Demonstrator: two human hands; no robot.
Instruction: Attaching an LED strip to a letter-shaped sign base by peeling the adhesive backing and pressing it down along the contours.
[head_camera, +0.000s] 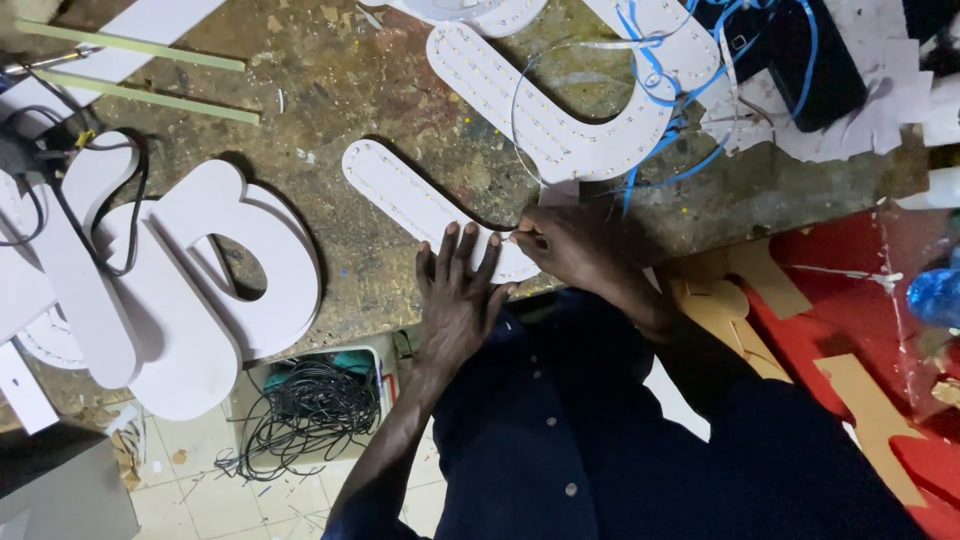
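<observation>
Roughly, L to R: big white foam letters (200, 290) lie stacked at far left w/ a black cable (120, 200) looped over them. Two pale green strips (150, 95) sit in the upper left. A tangle of black wire (310, 405) sits in a box at lower left, over the tiled floor (200, 490).

At centre is the piece being worked, a white rounded bar (400, 195) dotted w/ small lights. It lies diagonally on the workbench (380, 80), its lower end at the bench edge. The left hand (460, 290) is open, fingers spread flat, pressing that lower end down. The right hand (565, 245) is pinched tight at the bar's tip on what looks like a thin pale wire (513, 120) that arcs upward.

My read: wiring at the bar's end is in hand. It calls for a steady press from the L and a fine, controlled pinch from the R.

Upper centre-right holds a white U-shaped piece (560, 120), also light-dotted, w/ blue wires (680, 165) trailing off it. The bench top is worn, stained and flecked w/ scraps. At far right are a red panel (850, 290) and tan cardboard cut-outs (770, 280).
</observation>
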